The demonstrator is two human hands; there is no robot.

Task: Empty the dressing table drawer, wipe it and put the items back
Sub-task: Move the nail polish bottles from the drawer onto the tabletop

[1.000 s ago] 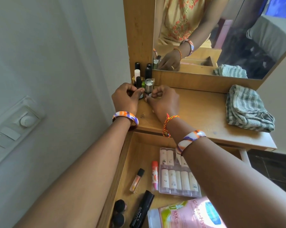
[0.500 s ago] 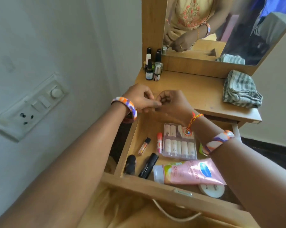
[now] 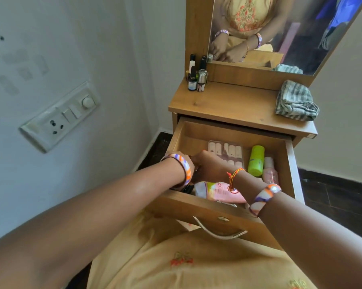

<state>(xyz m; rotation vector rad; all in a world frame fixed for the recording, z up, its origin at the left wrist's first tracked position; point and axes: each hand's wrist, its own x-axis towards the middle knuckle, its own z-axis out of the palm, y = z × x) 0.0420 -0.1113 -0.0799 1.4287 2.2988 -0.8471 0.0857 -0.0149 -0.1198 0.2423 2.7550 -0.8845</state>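
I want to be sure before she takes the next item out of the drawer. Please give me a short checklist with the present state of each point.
1. Drawer pulled open: ok.
2. Free space on the table top for more items: ok.
3. Striped cloth ready for wiping: ok, on the top's right side.
4. Bottles stand upright at the back left: ok.
5. Left hand and right hand have a firm grip: cannot tell, fingers hidden.
6. Drawer emptied: not ok; green bottle and pink tube remain.
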